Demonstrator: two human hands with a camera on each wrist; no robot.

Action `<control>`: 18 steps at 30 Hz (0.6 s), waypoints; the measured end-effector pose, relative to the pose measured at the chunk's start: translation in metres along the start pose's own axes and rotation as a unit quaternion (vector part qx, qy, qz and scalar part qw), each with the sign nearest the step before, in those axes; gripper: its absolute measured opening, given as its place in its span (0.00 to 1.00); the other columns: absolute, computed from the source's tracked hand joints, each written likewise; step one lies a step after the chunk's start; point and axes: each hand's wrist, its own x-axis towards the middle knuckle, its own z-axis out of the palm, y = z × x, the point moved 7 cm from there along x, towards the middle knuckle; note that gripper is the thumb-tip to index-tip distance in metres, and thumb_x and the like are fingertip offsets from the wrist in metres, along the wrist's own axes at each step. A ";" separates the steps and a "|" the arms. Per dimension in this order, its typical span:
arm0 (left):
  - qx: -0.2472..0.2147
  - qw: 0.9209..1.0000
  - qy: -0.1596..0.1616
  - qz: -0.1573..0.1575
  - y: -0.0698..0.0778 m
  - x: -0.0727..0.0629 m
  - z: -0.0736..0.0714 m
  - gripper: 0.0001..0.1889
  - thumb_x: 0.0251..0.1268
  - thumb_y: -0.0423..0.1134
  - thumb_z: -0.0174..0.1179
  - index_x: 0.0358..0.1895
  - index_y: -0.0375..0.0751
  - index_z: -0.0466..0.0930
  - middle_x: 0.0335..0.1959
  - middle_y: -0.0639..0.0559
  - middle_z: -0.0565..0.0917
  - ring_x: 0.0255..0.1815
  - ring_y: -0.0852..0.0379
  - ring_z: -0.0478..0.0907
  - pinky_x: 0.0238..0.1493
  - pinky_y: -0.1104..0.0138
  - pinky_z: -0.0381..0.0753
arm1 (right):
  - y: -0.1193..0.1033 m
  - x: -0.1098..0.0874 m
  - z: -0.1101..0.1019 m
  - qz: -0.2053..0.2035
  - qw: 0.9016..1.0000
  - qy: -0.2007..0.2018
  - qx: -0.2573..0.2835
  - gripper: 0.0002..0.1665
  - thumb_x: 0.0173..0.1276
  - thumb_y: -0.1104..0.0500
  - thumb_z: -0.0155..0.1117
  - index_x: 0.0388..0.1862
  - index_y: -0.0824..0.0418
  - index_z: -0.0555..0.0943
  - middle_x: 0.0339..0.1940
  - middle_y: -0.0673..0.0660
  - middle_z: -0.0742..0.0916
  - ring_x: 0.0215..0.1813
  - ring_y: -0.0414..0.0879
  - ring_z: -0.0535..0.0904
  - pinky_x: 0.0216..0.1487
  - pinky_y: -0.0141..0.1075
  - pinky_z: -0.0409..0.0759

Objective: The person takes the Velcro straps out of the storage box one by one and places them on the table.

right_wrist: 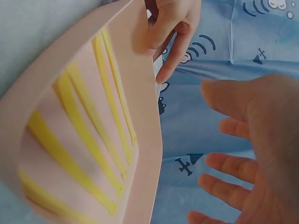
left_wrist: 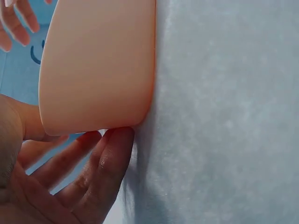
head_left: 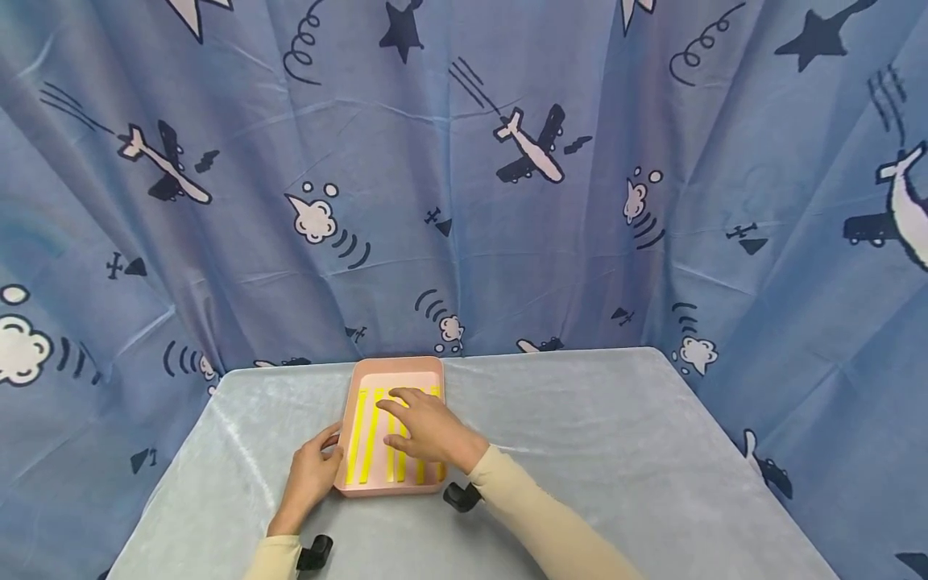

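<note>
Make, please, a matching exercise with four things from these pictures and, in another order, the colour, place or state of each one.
Column one
1. left hand
2. right hand
3. strips
4. curtain

Column two
A. yellow, lying in the tray
B. blue, with a printed pattern
C. over the tray, holding nothing
D. touching the tray's left side

Pairs: 1-D, 2-C, 3-A, 4-B

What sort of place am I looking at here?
Probably a curtained-off workstation, perhaps for recording: a blue curtain printed with airplanes hangs behind and on both sides of a cloth-covered table, where a pink tray holds yellow strips.
</note>
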 end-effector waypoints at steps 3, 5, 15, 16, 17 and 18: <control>-0.002 1.000 0.001 -0.009 -0.003 0.000 -0.002 0.24 0.69 0.32 0.55 0.68 0.37 0.72 0.57 0.32 0.82 0.43 0.42 0.86 0.37 0.59 0.84 | -0.005 0.004 -0.001 0.001 1.000 -0.007 0.001 0.33 0.70 0.42 0.62 0.72 0.44 0.69 0.73 0.52 0.73 0.73 0.49 0.69 0.70 0.48 0.70; -0.006 1.000 0.001 -0.010 -0.004 0.001 -0.002 0.23 0.69 0.32 0.55 0.67 0.37 0.73 0.56 0.33 0.82 0.41 0.46 0.85 0.34 0.64 0.81 | -0.008 0.007 -0.004 -0.001 1.000 -0.007 -0.002 0.33 0.70 0.43 0.62 0.72 0.44 0.69 0.72 0.52 0.73 0.72 0.49 0.70 0.69 0.48 0.71; -0.020 1.000 -0.010 -0.010 -0.005 0.003 -0.001 0.23 0.69 0.33 0.54 0.67 0.36 0.73 0.57 0.31 0.81 0.42 0.46 0.86 0.28 0.69 0.76 | -0.015 0.032 -0.002 -0.020 0.999 -0.025 -0.022 0.32 0.67 0.46 0.67 0.69 0.44 0.72 0.67 0.49 0.77 0.65 0.46 0.76 0.61 0.42 0.77; -0.021 1.000 -0.013 -0.011 -0.005 0.002 -0.001 0.23 0.69 0.34 0.54 0.67 0.37 0.73 0.58 0.31 0.81 0.41 0.47 0.86 0.28 0.69 0.76 | -0.017 0.036 0.000 -0.020 0.999 -0.028 -0.024 0.32 0.67 0.46 0.67 0.69 0.44 0.72 0.66 0.49 0.78 0.65 0.46 0.76 0.61 0.42 0.77; -0.021 1.000 -0.016 -0.011 -0.005 0.002 -0.001 0.23 0.69 0.34 0.54 0.67 0.37 0.73 0.58 0.31 0.81 0.41 0.47 0.86 0.28 0.69 0.76 | -0.018 0.039 0.002 -0.021 0.999 -0.030 -0.026 0.32 0.67 0.46 0.67 0.69 0.43 0.72 0.66 0.49 0.78 0.64 0.45 0.76 0.61 0.41 0.77; -0.022 1.000 -0.018 -0.012 -0.006 0.002 -0.001 0.23 0.70 0.34 0.54 0.68 0.37 0.72 0.58 0.31 0.81 0.41 0.47 0.86 0.28 0.69 0.77 | -0.019 0.042 0.004 -0.022 0.999 -0.032 -0.029 0.31 0.67 0.46 0.66 0.69 0.43 0.72 0.66 0.48 0.78 0.64 0.45 0.76 0.61 0.41 0.77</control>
